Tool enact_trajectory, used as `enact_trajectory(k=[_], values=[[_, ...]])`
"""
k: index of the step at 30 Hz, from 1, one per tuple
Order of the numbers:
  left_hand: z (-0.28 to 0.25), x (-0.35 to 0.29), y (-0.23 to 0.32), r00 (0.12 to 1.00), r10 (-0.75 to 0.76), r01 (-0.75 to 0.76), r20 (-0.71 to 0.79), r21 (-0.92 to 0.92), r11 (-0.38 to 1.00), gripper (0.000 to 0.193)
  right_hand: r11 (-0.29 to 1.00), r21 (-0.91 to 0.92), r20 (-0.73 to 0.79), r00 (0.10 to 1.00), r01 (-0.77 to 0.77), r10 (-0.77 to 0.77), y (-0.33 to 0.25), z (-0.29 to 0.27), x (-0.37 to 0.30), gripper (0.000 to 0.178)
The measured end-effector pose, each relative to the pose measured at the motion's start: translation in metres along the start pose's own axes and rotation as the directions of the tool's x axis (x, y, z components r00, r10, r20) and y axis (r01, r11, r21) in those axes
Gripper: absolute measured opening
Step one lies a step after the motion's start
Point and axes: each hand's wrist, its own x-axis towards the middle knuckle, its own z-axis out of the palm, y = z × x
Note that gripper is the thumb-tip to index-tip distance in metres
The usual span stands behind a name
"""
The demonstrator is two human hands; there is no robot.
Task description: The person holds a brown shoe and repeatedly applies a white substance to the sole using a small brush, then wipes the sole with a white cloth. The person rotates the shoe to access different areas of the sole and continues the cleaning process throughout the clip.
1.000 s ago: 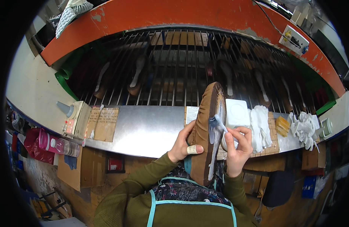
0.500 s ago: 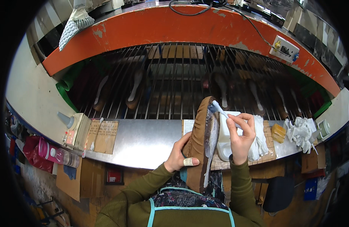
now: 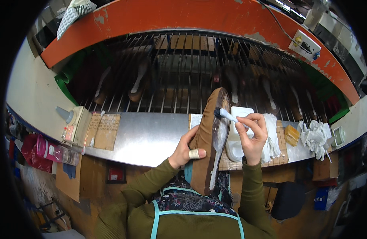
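Observation:
My left hand [image 3: 184,150], a pale wrap round its thumb, grips a brown boot [image 3: 203,149] from the left side. The boot is turned so its underside faces right, toe pointing away from me. A whitish coating runs along that underside. In my right hand [image 3: 253,139] is a brush [image 3: 230,116], its pale handle pinched between thumb and fingers. Its dark bristles touch the underside a little below the toe. Behind the boot and right hand, a white plastic tray [image 3: 233,153] is partly hidden.
Brown footwear [image 3: 139,81] with whitened undersides lies on the metal bar rack [image 3: 187,71] beyond the steel bench edge [image 3: 139,137]. White cloth gloves [image 3: 272,135], a yellow block [image 3: 291,136] and crumpled white gloves [image 3: 314,139] lie right. At left stand a squarish container [image 3: 77,125] and cardboard [image 3: 105,133].
The brush has moved from the toe tip down along the boot's underside, toward me. My view has shifted, so the bench and rack appear higher. Both hands keep their hold.

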Motion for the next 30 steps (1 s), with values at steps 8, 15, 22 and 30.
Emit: enact_trajectory(k=[8, 15, 22, 30], values=[[0.003, 0.009, 0.008, 0.988, -0.150, 0.147, -0.019, -0.119, 0.982, 0.075, 0.999, -0.031, 0.053, 0.999, -0.009, 0.010, 0.005, -0.004, -0.022, 0.017], [-0.001, 0.010, 0.007, 0.971, -0.240, 0.240, -0.009, -0.056, 0.969, 0.089, 0.996, -0.077, 0.073, 0.996, -0.045, 0.051, 0.006, -0.005, -0.040, 0.017], [-0.007, 0.006, -0.005, 0.963, -0.271, 0.264, -0.018, -0.159, 0.951, 0.080, 0.990, -0.136, 0.071, 0.997, -0.028, 0.038, 0.000, -0.005, -0.073, 0.017], [0.000, -0.006, -0.009, 0.965, -0.261, 0.248, 0.001, -0.321, 0.914, 0.070, 0.966, -0.083, -0.029, 0.969, -0.246, 0.244, -0.008, 0.009, -0.055, 0.014]])
